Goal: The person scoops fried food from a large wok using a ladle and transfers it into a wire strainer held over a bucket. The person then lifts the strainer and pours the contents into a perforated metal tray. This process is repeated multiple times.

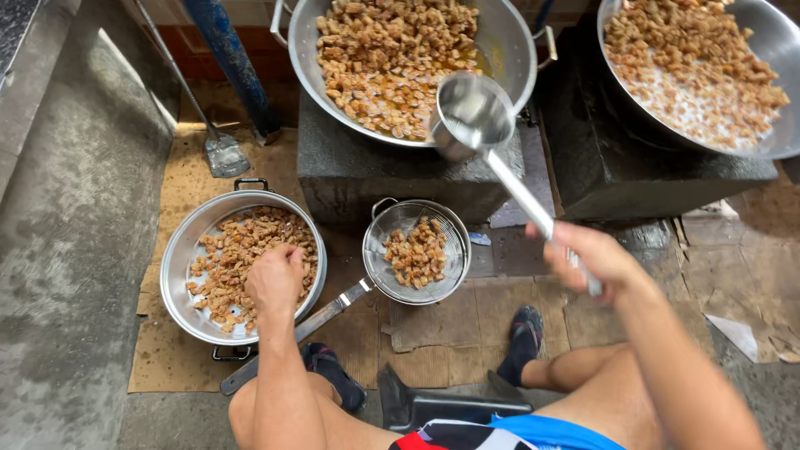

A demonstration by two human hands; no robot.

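1. Far left: grey concrete floor, then flattened cardboard with a small metal spatula lying on it beside a blue pole.
2. On the cardboard, a wide steel pot with two black handles, partly filled with browned fried chunks.
3. Left hand over the pot's right half, fingers curled down into the chunks; whether anything is pinched, cannot tell.
4. Just right of the pot, a wire-mesh strainer holding a small heap of the same chunks, its long handle running down-left past the left forearm.
5. Above, a large wok on a dark stone block, full of fried pieces in oil.
6. Steel ladle, bowl empty, hovering over the wok's near rim.
7. Right hand closed firmly around the ladle's handle end.
8. Far right: a second wok of fried pieces on another block.
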